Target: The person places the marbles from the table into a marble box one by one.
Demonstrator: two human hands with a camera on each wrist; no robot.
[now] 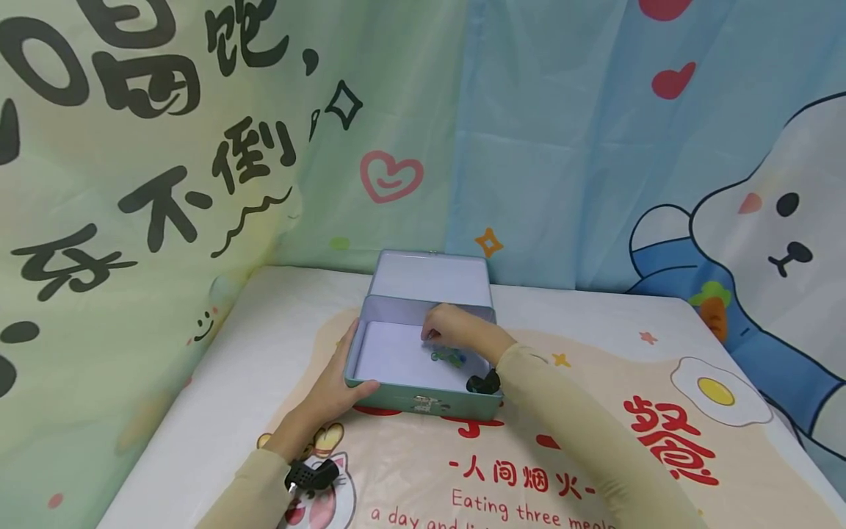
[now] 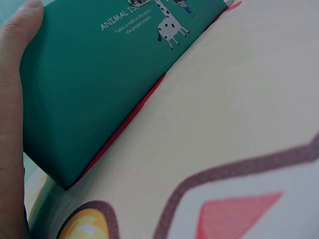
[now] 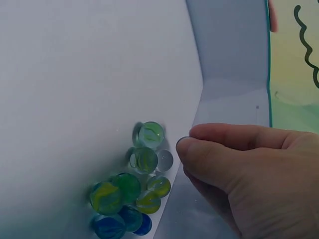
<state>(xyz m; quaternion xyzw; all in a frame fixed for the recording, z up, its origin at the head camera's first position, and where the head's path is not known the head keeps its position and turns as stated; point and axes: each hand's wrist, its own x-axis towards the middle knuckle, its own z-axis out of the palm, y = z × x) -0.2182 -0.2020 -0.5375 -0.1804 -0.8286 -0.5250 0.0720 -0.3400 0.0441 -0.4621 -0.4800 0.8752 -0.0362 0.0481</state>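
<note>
A green tin box [image 1: 390, 397] stands with its lid [image 1: 432, 278] raised at the back. My left hand [image 1: 337, 378] holds its near left corner, thumb over the front rim and fingers along the side. In the left wrist view, the thumb lies by the box's printed front [image 2: 94, 84]. Inside the box, my right hand [image 3: 239, 174] pinches a small round thing between thumb and forefinger, apparently a marble [image 3: 184, 139]; only a thin edge of it shows. Several glass marbles [image 3: 145, 160], green, yellow, blue and clear, cluster on the box floor below that hand.
A printed cloth [image 1: 529, 433] with red lettering and a fried egg covers the table. Behind hangs a patterned curtain [image 1: 529, 162]. Black bands sit on both wrists, the left band [image 1: 312, 475] near the table's front.
</note>
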